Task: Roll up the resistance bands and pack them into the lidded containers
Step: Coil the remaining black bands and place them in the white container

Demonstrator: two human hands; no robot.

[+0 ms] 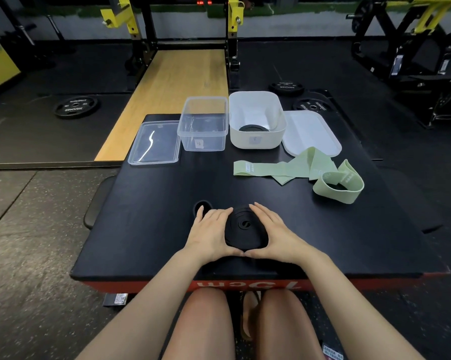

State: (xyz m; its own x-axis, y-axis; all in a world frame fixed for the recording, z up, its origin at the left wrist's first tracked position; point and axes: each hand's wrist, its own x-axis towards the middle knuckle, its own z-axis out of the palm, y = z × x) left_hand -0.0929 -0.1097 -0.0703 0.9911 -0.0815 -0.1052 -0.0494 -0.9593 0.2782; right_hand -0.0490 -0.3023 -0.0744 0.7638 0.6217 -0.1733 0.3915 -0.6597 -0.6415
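Note:
A black resistance band (pixel 246 228) lies coiled flat on the black box top (pixel 146 203), near its front edge. My left hand (pixel 209 233) cups its left side and my right hand (pixel 273 233) cups its right side, thumbs meeting at the front. A light green band (pixel 279 169) lies unrolled at the right, its far end looped (pixel 340 184). At the back stand an open clear container (pixel 203 126) and an open white container (pixel 256 120) with a rolled black band (pixel 253 128) inside.
The clear lid (pixel 154 142) lies left of the clear container and the white lid (pixel 311 132) lies right of the white one. A round hole (pixel 202 206) sits in the box top by my left hand. Weight plates (pixel 76 106) and gym racks stand on the floor around.

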